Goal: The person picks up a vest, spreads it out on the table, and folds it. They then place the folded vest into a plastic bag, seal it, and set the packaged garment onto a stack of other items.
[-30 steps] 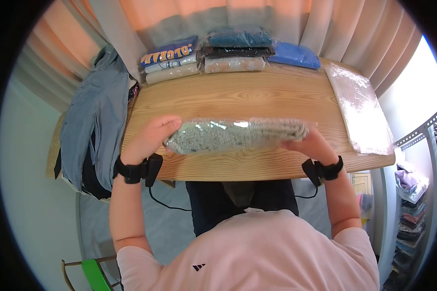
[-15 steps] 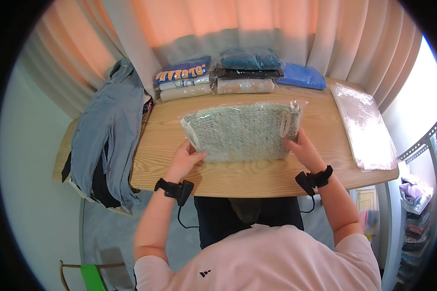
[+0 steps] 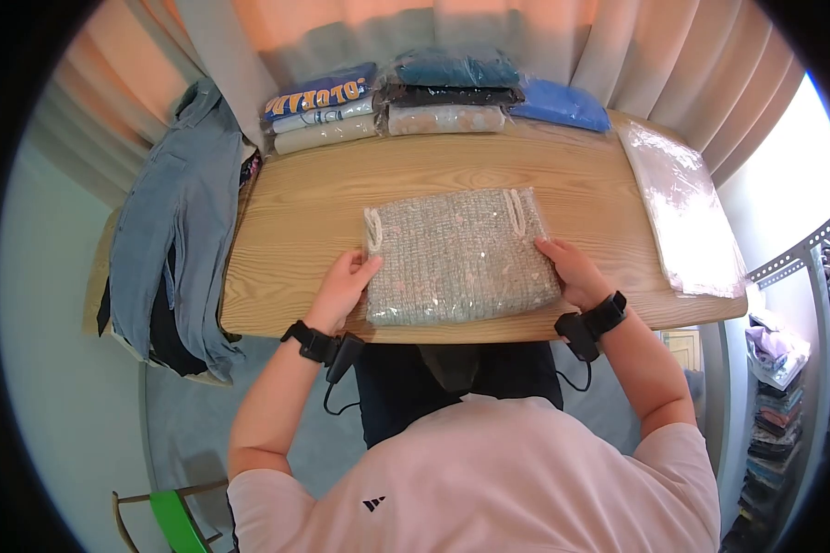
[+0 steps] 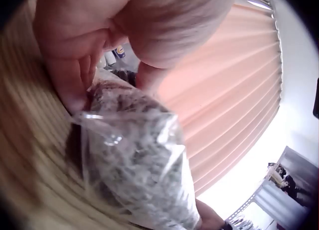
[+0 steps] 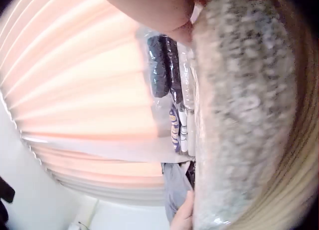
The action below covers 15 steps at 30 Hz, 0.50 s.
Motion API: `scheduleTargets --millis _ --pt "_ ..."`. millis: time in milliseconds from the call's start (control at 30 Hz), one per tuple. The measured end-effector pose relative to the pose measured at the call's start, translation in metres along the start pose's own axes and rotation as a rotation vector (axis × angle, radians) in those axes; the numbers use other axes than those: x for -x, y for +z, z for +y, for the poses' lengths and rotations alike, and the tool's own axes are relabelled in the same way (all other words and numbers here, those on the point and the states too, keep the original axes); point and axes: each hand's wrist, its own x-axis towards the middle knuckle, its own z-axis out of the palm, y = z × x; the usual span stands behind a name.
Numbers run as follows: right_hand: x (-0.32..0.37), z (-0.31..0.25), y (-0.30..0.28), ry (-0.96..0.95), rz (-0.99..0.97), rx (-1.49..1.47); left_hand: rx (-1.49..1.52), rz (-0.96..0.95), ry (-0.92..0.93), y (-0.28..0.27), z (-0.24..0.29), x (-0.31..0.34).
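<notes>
A folded grey-green knitted garment (image 3: 456, 263) in a clear plastic bag lies flat at the near part of the table, white trim loops at its two upper corners. My left hand (image 3: 345, 286) grips its left edge, thumb on top. At the right edge my right hand (image 3: 576, 274) holds it the same way. The left wrist view shows fingers and thumb on either side of the bagged garment (image 4: 142, 155), just over the wood. In the right wrist view the garment's thick side (image 5: 244, 105) fills much of the picture, fingertips mostly hidden.
Bagged folded clothes (image 3: 447, 120) are stacked along the back of the table (image 3: 295, 212), with a blue bagged one (image 3: 563, 106) beside them. A pile of clear bags (image 3: 687, 212) lies at the right. A blue-grey garment (image 3: 161, 221) drapes over the left edge.
The bagged garment was held up edge-on, then tilted up to show its face, and now lies lowered on the table. Both hands have shifted to its sides.
</notes>
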Motion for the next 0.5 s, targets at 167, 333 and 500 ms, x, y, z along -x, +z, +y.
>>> scheduleTargets --millis 167,333,500 --pt "0.022 0.001 0.003 0.030 -0.154 -0.150 0.317 -0.072 0.132 0.005 -0.005 0.035" --pt "0.034 -0.001 0.015 0.017 -0.232 -0.065 0.240 -0.104 0.285 0.013 -0.026 0.047" --pt "0.033 -0.020 0.043 -0.053 -0.241 0.041 0.193 0.015 0.406 0.014 -0.010 0.057"
